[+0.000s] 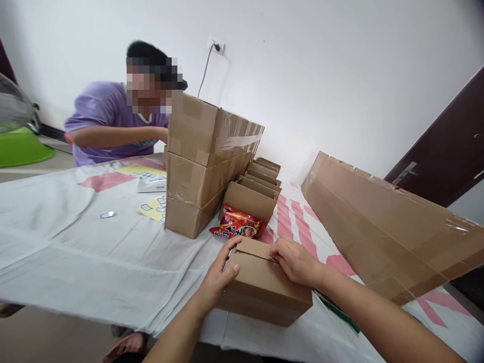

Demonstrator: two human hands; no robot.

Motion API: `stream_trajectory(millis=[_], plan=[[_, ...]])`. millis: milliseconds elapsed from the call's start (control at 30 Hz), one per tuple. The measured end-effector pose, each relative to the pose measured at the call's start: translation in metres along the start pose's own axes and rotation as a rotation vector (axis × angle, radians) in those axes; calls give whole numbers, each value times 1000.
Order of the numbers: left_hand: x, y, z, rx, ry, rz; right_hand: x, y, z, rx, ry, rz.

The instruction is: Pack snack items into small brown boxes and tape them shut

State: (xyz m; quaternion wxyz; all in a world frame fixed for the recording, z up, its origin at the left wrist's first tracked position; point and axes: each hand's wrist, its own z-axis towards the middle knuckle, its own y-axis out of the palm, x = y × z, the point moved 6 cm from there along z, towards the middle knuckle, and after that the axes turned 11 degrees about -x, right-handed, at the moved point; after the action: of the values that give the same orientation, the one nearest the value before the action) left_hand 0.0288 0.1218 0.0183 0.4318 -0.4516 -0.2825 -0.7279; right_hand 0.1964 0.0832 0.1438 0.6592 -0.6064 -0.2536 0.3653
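Observation:
A small brown cardboard box sits at the table's near edge, with a narrow gap between its top flaps. My left hand grips its left end, thumb on top and fingers along the side. At the far right of the top, my right hand has its fingers curled at the edge of a flap; its fingertips are partly hidden. Just beyond the box lies a red printed food packet, leaning against an open carton.
Taped cartons stand stacked at centre-left, beside a row of open cartons. A large cardboard sheet or box rises at right. Across the table sits a person near yellow sticker sheets and a white dispenser. Something green lies under my right forearm.

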Motion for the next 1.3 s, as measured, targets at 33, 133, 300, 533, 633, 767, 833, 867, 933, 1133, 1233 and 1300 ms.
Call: stream_trajectory(millis=[33,133,300,533,633,767,833,867,933,1133,1233,1300], plan=[[0,0,0,-3,1,2,0,0,-1,-4,1,-10],[-1,1,1,-17,0,17,2,0,-8,-8,6,3],[1,5,2,-26,1,27,3,-7,-18,32,11,28],[-1,8,4,-38,-5,-13,6,-14,-31,114,80,91],[-2,8,4,-36,0,-28,6,-18,-36,138,122,183],[-3,9,4,-35,-6,-17,-6,-12,-28,-21,78,236],[-3,9,4,-34,-8,-20,-10,-9,-22,-72,77,177],[-2,9,4,-32,-6,-22,-11,-8,-20,-89,86,140],[-2,9,5,-26,-1,-26,-10,-4,-15,-121,108,76],[-1,9,5,-15,7,-28,-10,-4,-9,-134,149,-12],[-1,9,5,-16,8,-25,-7,-5,-7,-136,187,-32],[-2,10,5,-18,12,-25,-5,-3,-4,-166,188,-44]])
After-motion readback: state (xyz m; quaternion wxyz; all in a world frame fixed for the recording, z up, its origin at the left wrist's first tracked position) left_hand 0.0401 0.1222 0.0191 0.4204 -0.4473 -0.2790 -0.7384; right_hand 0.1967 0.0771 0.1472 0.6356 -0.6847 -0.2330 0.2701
